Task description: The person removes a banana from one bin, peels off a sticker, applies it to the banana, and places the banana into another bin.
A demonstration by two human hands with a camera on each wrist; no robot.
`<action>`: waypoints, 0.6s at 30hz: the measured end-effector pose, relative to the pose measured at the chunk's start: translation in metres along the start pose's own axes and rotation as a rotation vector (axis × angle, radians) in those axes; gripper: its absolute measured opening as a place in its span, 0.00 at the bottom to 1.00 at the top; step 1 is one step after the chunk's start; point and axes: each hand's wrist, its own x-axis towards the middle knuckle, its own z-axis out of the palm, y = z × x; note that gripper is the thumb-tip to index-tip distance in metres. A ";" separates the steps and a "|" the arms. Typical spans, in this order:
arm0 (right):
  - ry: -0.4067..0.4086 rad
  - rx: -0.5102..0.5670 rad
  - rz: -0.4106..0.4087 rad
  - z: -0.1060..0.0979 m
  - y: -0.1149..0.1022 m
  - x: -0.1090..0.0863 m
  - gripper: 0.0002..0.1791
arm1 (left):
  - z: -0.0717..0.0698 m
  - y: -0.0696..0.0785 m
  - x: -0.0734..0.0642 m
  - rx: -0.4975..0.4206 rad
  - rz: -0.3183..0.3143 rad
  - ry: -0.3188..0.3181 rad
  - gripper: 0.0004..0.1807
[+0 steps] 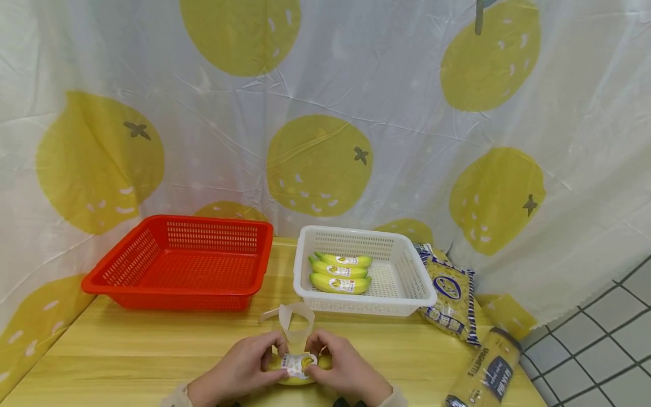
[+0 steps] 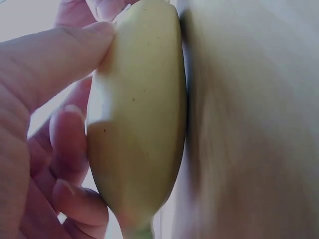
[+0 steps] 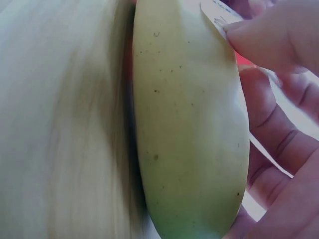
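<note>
A yellow banana (image 1: 295, 381) with a white printed label (image 1: 294, 365) lies crosswise at the table's near edge, between both hands. My left hand (image 1: 244, 364) grips its left part. In the left wrist view the thumb presses the banana (image 2: 137, 109) near its middle, with curled fingers along its far side. My right hand (image 1: 351, 367) holds the other part. Its thumb presses the label's edge in the right wrist view, where the banana (image 3: 189, 124) shows small dark specks and a greenish end. Just beyond the hands stands a curled translucent strip (image 1: 303, 312).
A red basket (image 1: 178, 292) stands at the back left. Beside it, a white basket (image 1: 356, 306) holds several labelled bananas (image 1: 339, 284). To the right lie a yellow-and-blue food bag (image 1: 447, 288) and a spaghetti pack (image 1: 483, 373). A lemon-print curtain (image 1: 407, 169) hangs behind.
</note>
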 end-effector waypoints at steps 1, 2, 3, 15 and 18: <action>-0.001 0.002 -0.011 0.000 0.000 -0.001 0.14 | 0.000 -0.001 0.000 -0.003 0.038 0.005 0.17; 0.001 -0.002 -0.024 -0.001 -0.001 -0.001 0.13 | 0.001 -0.001 -0.001 -0.008 0.078 0.011 0.16; 0.004 -0.008 -0.037 -0.001 -0.001 -0.002 0.13 | 0.001 -0.002 -0.001 -0.013 0.117 0.015 0.15; 0.022 -0.025 -0.161 0.000 -0.004 -0.001 0.08 | 0.003 -0.006 0.001 -0.065 0.233 0.014 0.11; 0.015 -0.020 -0.142 0.000 -0.002 -0.001 0.06 | 0.003 -0.007 0.001 -0.084 0.225 0.012 0.10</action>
